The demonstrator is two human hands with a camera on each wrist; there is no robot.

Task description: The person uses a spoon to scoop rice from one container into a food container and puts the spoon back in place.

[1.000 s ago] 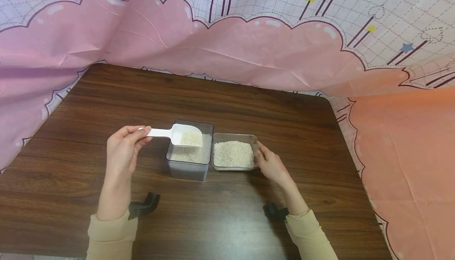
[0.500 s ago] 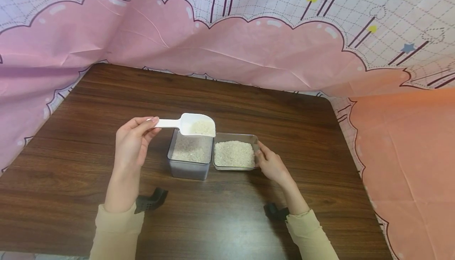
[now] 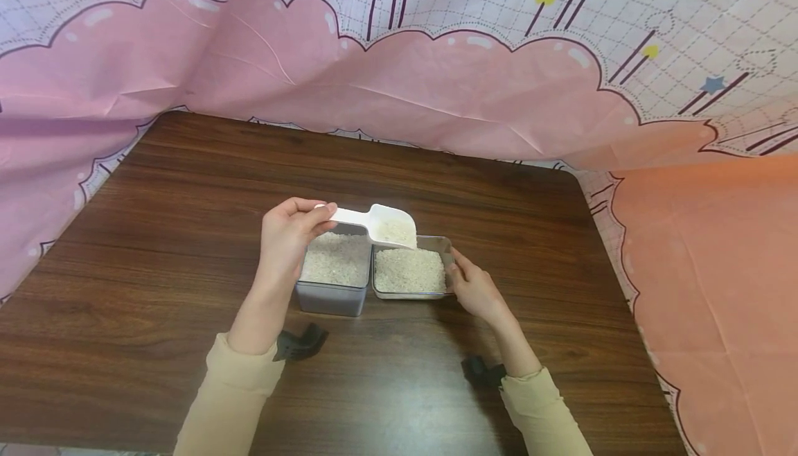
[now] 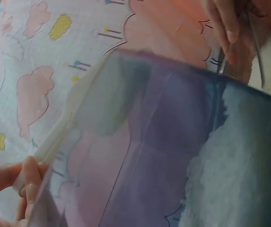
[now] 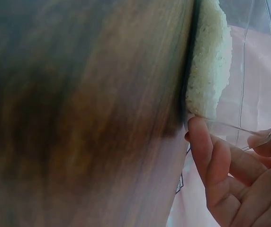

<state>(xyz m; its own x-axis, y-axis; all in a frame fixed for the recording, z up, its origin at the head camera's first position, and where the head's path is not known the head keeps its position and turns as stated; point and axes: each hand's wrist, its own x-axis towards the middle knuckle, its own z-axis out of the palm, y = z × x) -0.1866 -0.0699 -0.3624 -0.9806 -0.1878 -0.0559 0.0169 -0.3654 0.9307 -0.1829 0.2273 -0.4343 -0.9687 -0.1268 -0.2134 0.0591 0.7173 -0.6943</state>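
My left hand [image 3: 283, 238] pinches the handle of a white scoop [image 3: 380, 219] with rice in its bowl. The scoop is held above the gap between two containers, its lip over the far left part of a clear shallow box [image 3: 382, 294]. Rice [image 3: 411, 270] lies heaped in that box. My right hand [image 3: 476, 290] grips the box's right wall, thumb at the rim and fingers along the outside, as the right wrist view shows. Left of it stands a taller grey-tinted bin [image 3: 330, 300], also holding rice; through its wall the left wrist view shows the scoop [image 4: 55, 137] blurred.
Both containers stand side by side on a dark wood table [image 3: 399, 373]. A patterned pink curtain [image 3: 399, 95] hangs behind the table and along its sides. Black wrist mounts [image 3: 302, 342] stick out beside both forearms.
My left hand has carried the rice-filled scoop rightward, from over the tall bin to the edge of the shallow box. The right hand and both containers have stayed in place.
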